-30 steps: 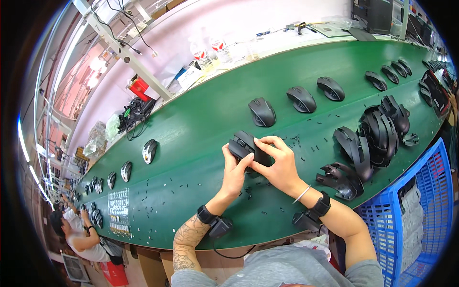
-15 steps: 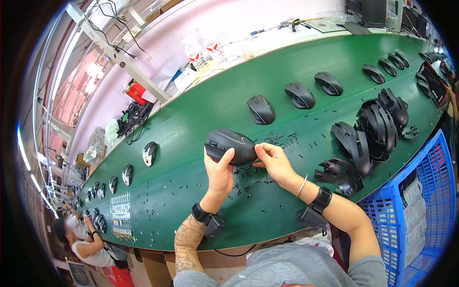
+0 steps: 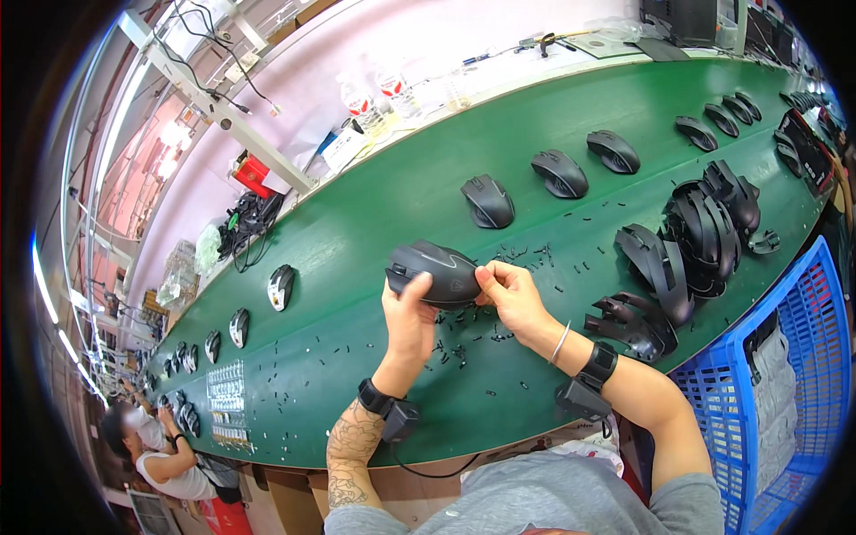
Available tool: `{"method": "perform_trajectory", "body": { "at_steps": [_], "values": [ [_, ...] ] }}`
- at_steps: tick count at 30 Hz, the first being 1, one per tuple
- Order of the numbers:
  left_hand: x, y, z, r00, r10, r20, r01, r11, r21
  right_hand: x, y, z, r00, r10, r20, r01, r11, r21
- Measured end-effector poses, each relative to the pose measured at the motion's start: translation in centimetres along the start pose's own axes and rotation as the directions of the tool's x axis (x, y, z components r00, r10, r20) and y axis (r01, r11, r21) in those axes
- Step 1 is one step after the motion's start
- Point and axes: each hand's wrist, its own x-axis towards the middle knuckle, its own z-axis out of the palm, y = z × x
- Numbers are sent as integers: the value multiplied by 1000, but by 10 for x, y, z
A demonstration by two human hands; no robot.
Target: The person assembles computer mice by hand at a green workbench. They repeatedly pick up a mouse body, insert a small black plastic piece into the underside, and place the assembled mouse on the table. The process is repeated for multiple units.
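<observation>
A black computer mouse (image 3: 437, 272) is held above the green table, tilted with its curved top and side toward me. My left hand (image 3: 410, 316) wraps its near left side, the thumb lying along the side buttons. At its right end, the thumb and forefinger of my right hand (image 3: 510, 294) pinch together against the rounded rear edge. Whether a small part sits between those fingertips is hidden. Many tiny black pieces (image 3: 455, 348) lie scattered on the table beneath and around my hands.
Black mice (image 3: 488, 201) stand in a row along the far side. To the right are piled mouse shells (image 3: 704, 236) and a blue basket (image 3: 713, 428). Left of me are a tray of small clear parts (image 3: 226, 397), part-built mice (image 3: 281, 287) and a seated person (image 3: 165, 455).
The mouse has shifted very slightly to the right in my hands. My left thumb has slid a little along its side; the right-hand pinch stays at the rear edge.
</observation>
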Motion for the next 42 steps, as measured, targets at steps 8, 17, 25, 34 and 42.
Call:
{"method": "perform_trajectory", "body": {
  "at_steps": [8,17,25,34,42],
  "values": [
    [15,17,-18,978,-107,-180,105,994,-19,2,-7,-2,996,-6,85,16,993,-118],
    [6,23,-6,974,-225,-18,225,974,-27,3,-18,-5,958,276,81,-287,935,208],
    [0,17,2,970,-243,30,238,963,130,7,-14,-14,906,419,62,-408,827,387],
    [-4,2,8,963,-246,112,174,880,441,7,-10,-17,927,373,28,-354,851,388],
    [77,-28,-42,999,-27,-23,36,785,619,4,-14,-6,943,333,5,-328,927,184]
  ]
}}
